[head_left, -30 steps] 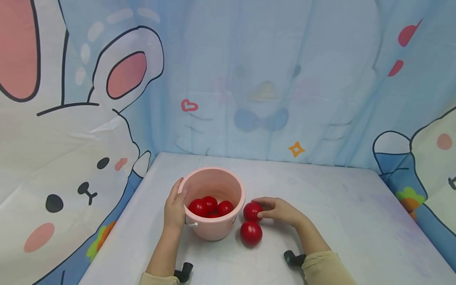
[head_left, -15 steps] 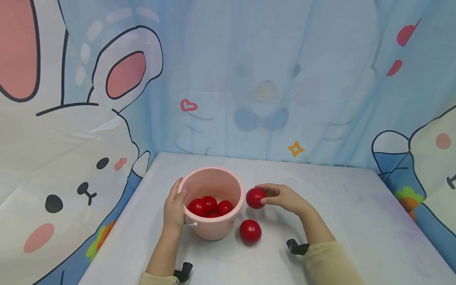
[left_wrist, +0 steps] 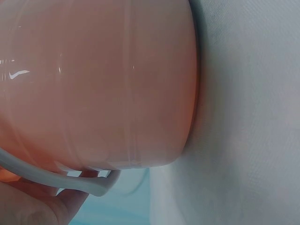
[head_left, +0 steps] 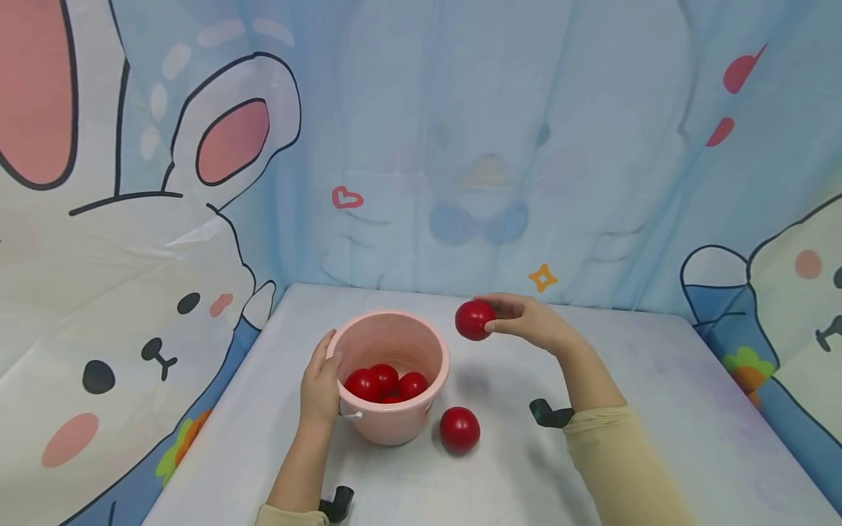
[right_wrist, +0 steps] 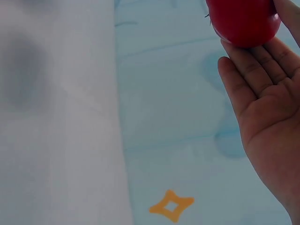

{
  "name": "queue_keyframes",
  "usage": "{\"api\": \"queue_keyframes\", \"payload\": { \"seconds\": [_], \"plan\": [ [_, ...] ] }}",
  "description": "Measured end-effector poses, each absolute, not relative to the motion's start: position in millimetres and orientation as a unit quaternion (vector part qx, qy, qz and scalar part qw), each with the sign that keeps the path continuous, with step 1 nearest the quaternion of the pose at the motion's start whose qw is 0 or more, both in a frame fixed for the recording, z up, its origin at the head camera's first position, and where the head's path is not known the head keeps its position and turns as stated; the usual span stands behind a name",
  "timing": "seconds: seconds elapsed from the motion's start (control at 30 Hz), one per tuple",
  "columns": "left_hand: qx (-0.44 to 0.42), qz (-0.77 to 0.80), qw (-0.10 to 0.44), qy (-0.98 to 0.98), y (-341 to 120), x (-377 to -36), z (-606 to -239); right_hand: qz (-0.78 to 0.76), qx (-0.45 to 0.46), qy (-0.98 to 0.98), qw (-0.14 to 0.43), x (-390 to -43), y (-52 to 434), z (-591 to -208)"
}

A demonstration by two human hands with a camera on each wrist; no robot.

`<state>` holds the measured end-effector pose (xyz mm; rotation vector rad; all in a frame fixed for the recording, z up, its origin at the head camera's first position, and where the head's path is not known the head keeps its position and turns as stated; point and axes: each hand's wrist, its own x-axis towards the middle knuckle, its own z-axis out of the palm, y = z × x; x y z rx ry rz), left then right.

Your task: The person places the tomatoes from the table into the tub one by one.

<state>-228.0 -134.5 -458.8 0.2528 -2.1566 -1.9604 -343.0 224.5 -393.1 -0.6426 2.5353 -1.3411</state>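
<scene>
A pink bucket [head_left: 393,424] stands on the table with several red tomatoes [head_left: 363,385] inside. My left hand [head_left: 320,387] grips its left side, thumb at the rim. The left wrist view shows the bucket's glossy wall [left_wrist: 98,84], its white handle [left_wrist: 56,180] and part of that hand. Up in the air, right of the bucket's far rim, my right hand [head_left: 531,321] holds one tomato [head_left: 474,320] between thumb and fingers. The right wrist view has this tomato [right_wrist: 243,21] at the top, partly cut off. Another tomato [head_left: 460,430] lies on the table beside the bucket, at its near right.
The white table [head_left: 631,409] extends to the right of the bucket. A blue printed curtain [head_left: 421,146] hangs behind the table's back edge. Bunny-printed cloth [head_left: 158,292] borders the left side, and similar cloth [head_left: 802,314] the right.
My right hand has lifted one tomato off the table, raising it upward and away to the bucket's rim height or above. The left hand and bucket have stayed in place.
</scene>
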Motion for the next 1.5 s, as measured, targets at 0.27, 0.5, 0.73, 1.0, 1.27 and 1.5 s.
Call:
{"api": "queue_keyframes", "payload": {
  "seconds": [0.27, 0.5, 0.73, 1.0, 1.27, 1.5],
  "plan": [
    [0.086, -0.666, 0.112, -0.733, -136.4, -227.4, -458.0, -0.452, -0.249, 0.852, 0.086, -349.7, 213.7, -363.1],
    [0.089, -0.667, 0.11, -0.731, -137.6, -228.9, -458.0, -0.426, -0.23, 0.87, 0.092, -354.1, 197.9, -349.9],
    [0.09, -0.669, 0.105, -0.73, -137.6, -229.4, -457.6, -0.403, -0.252, 0.875, 0.091, -355.3, 172.5, -339.1],
    [0.09, -0.669, 0.105, -0.73, -137.2, -229.6, -457.9, -0.42, -0.293, 0.852, 0.109, -356.0, 136.4, -332.0],
    [0.086, -0.672, 0.11, -0.727, -137.8, -231.5, -460.4, -0.399, -0.335, 0.843, 0.134, -357.0, 99.3, -327.8],
    [0.086, -0.674, 0.107, -0.726, -136.3, -231.6, -461.0, -0.355, -0.372, 0.838, 0.182, -358.8, 72.9, -326.9]
  ]
}}
